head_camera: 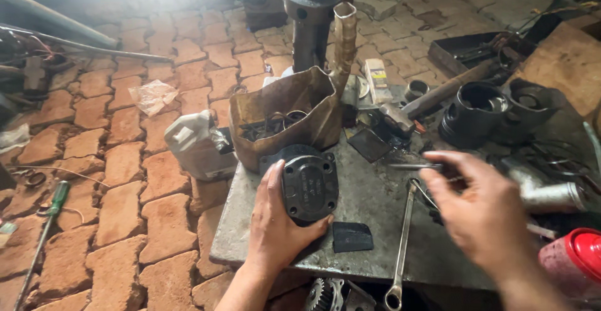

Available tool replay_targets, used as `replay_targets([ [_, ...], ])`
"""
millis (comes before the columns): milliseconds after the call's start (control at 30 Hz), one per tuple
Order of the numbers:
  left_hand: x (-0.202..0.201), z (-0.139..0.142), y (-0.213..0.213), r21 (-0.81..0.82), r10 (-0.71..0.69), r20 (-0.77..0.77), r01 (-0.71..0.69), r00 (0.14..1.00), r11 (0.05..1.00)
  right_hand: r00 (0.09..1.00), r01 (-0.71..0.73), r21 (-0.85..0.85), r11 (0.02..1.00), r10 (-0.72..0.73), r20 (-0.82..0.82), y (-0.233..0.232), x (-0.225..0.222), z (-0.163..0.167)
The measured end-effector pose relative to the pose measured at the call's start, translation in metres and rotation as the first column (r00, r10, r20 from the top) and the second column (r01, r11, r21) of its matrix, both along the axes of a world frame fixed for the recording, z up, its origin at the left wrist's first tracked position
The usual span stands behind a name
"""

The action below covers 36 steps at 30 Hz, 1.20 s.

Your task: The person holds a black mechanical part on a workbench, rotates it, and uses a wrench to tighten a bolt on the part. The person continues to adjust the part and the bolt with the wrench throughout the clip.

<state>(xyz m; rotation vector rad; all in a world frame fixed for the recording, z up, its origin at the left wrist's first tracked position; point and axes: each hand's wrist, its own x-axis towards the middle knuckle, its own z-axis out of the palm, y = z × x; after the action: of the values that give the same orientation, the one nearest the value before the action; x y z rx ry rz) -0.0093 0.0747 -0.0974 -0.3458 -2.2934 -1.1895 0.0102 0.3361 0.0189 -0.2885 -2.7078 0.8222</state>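
A grey metal work slab (369,204) sits low over the brick floor (125,179), crowded along its back with a battered cut-open can (288,114) of rings and two dark cylinder parts (494,107). Near the front edge stands a black pump housing (308,182), upright, with the left hand (275,223) wrapped round its lower side and steadying it. It looks closed and whole, so by my guess the work on it has barely started (no bolts lie loose beside it). The right hand (482,214) is blurred, fingers curled near a thin metal rod (410,166); whether it grips it I cannot tell. A long spanner (402,242) overhangs the front edge; bare plate lies between the hands.
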Motion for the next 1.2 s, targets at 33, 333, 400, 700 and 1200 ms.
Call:
replay_targets([
  [33,0.001,0.001,0.001,0.000,0.003,0.012,-0.003,1.000,1.000,0.999,0.018,-0.088,0.996,-0.015,0.040,-0.014,-0.002,-0.001],
  [333,0.001,0.004,0.008,0.004,0.006,0.013,-0.006,1.000,1.000,0.959,-0.273,-0.108,0.956,0.262,-0.110,-0.073,-0.022,0.009],
  [400,0.001,0.003,0.007,-0.004,0.007,0.010,-0.007,1.000,1.000,0.914,-0.342,0.037,0.939,0.341,-0.218,-0.076,-0.025,0.007],
  [700,0.007,0.002,0.007,-0.006,0.000,-0.008,0.000,1.000,1.000,0.845,-0.422,0.255,0.870,0.479,-0.238,-0.092,-0.022,-0.017],
  [1200,0.023,0.004,0.013,0.002,0.010,-0.043,-0.010,0.999,1.000,0.858,-0.386,0.180,0.905,0.424,-0.289,-0.088,-0.018,-0.026],
])
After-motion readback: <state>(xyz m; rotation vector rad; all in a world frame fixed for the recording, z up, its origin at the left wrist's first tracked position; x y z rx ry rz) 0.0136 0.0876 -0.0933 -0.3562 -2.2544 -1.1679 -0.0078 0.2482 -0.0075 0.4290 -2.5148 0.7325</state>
